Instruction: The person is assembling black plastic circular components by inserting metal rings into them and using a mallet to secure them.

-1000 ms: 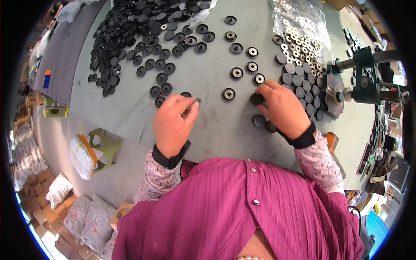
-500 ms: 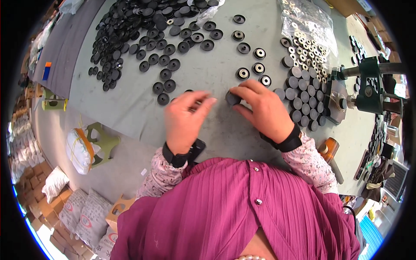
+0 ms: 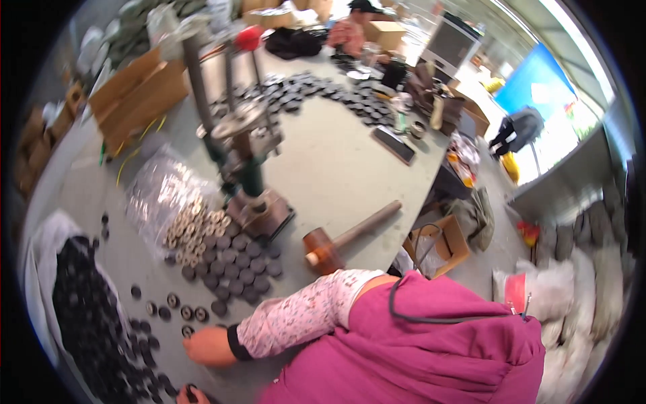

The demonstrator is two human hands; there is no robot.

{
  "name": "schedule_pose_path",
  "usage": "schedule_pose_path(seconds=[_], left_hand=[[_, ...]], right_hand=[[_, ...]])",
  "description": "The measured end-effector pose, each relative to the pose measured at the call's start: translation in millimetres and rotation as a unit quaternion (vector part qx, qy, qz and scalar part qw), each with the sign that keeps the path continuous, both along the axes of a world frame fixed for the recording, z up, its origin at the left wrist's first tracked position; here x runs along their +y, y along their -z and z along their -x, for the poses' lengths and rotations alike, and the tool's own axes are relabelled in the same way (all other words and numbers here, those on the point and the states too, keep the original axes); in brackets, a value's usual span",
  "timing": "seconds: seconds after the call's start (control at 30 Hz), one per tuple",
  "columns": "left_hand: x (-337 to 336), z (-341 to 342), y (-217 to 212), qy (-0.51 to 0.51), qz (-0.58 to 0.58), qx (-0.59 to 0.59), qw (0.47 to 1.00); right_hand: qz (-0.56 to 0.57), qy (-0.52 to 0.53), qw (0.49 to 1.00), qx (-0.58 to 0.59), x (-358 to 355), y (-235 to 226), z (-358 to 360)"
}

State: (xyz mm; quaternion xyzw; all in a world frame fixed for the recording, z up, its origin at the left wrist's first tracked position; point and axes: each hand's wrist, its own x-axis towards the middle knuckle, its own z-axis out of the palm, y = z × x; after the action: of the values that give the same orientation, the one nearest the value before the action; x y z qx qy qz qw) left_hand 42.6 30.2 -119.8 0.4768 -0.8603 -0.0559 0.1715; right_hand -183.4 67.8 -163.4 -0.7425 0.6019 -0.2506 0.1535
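Note:
My right hand point(image 3: 212, 346), with a black band at the wrist, rests low over the table beside a black cap with a metal ring point(image 3: 187, 331). Its fingers are blurred and turned away, so their grip does not show. Only the fingertips of my left hand point(image 3: 199, 398) come in at the lower edge, closed around a black cap point(image 3: 191, 388). Other caps with rings point(image 3: 186, 312) stand just beyond the right hand. Several dark round caps point(image 3: 235, 264) cluster by a heap of small metal washers point(image 3: 195, 229). A large pile of black caps point(image 3: 84, 303) spreads at the left.
A hand press point(image 3: 249, 168) stands on the table point(image 3: 336, 151) behind the clustered caps. Near the table edge lies a wooden-handled mallet point(image 3: 319, 250). Farther back are a phone point(image 3: 393, 145), a cardboard box point(image 3: 138, 91), more black caps point(image 3: 303, 91) and a seated person point(image 3: 348, 35).
The view has swung far to the right, bringing the press, mallet and room into the middle. Both hands now appear at the lower left, and the left is mostly cut off.

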Motion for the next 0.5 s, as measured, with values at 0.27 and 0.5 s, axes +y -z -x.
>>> schedule_pose_path(seconds=[0.27,0.5], left_hand=[[21,37,-39,-0.055,-0.370,0.176,0.911],[36,77,-27,0.014,-0.427,0.303,0.852]], right_hand=[[0.100,-0.010,0.992,-0.077,41,-28,12],[0.097,-0.022,0.987,-0.123,62,-31,24]])
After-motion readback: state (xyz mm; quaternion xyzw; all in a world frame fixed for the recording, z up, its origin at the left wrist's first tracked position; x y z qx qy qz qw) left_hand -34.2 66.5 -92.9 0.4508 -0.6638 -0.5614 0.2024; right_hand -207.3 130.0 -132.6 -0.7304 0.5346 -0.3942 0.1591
